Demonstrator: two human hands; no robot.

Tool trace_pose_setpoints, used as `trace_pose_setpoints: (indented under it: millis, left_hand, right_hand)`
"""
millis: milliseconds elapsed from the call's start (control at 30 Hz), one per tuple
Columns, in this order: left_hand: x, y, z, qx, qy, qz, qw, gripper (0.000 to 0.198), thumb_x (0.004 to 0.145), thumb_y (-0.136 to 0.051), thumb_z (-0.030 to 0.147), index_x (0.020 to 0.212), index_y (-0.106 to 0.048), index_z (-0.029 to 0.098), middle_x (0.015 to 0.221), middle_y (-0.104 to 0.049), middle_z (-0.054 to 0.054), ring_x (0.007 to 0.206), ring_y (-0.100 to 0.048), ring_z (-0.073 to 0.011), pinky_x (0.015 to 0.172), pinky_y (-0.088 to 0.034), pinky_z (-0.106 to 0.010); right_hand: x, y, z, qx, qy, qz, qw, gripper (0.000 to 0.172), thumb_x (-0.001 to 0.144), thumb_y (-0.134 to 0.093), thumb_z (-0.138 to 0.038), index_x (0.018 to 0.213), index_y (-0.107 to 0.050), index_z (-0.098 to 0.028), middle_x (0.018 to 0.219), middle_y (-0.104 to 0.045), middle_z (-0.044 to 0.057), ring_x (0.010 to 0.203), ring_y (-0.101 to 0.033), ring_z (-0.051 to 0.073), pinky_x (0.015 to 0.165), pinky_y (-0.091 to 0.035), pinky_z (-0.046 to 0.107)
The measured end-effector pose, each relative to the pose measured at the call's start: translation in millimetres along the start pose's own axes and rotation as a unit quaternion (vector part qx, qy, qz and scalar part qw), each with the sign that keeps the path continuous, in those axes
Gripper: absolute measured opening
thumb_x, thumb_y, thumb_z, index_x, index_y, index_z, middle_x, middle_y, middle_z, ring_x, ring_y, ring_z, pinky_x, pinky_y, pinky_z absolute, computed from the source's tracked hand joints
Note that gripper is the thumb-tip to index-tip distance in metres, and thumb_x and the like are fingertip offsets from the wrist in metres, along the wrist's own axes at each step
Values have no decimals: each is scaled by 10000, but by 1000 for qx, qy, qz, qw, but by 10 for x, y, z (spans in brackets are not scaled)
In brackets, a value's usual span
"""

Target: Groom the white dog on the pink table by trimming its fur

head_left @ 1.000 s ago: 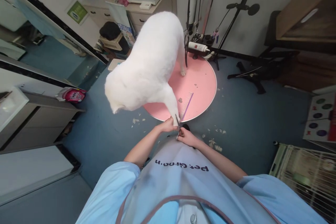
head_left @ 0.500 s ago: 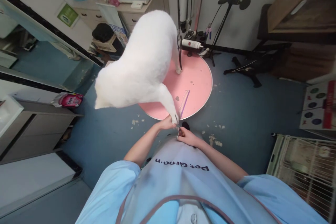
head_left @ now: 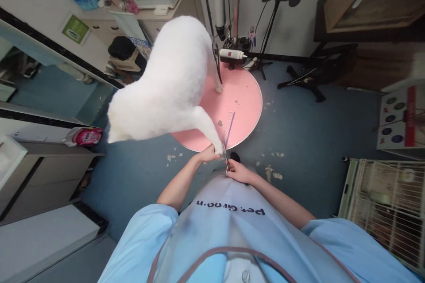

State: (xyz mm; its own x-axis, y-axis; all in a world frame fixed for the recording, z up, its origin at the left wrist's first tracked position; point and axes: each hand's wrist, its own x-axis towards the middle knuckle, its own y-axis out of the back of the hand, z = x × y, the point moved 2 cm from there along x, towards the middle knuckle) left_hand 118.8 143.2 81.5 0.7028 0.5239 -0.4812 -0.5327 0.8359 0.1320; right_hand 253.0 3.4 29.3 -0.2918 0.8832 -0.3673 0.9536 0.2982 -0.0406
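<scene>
A white dog [head_left: 166,84] stands on a round pink grooming table [head_left: 247,97], its head turned to the left. My left hand [head_left: 208,154] is closed around the paw of the leg [head_left: 209,129] stretched toward me. In my right hand [head_left: 238,171] is a pair of scissors [head_left: 227,161], its blades pointing away from me alongside the paw. The blades look nearly together, though they are too thin to be sure. A purple-backed comb [head_left: 229,129] lies on the tabletop just beyond the scissors.
Behind the table rises a grooming post [head_left: 218,4] with a hanging black strap. A white bottle [head_left: 232,54] rests on a holder beside it. Cut fur [head_left: 272,173] litters the blue floor. A wire cage [head_left: 381,212] stands at right, a cabinet [head_left: 49,170] at left.
The view has shifted, moving the background leftward. The scissor blades, spread apart before, now look closer together. My left hand still holds the paw.
</scene>
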Motion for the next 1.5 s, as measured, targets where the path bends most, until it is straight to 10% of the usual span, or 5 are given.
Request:
trace_pose_setpoints:
  millis: [1500]
  left_hand:
    - [9,-17,-128,-26,13,-31,999,227,535,-551,122,761,-548,126,729,-536,1,706,-467,-121,637,-382,-225]
  right_hand:
    - [-46,243,-309,166,-99,-120,974,517,653,-704,-219,1159,-607,-183,822,-662,-1,674,-618,125,588,-442,232]
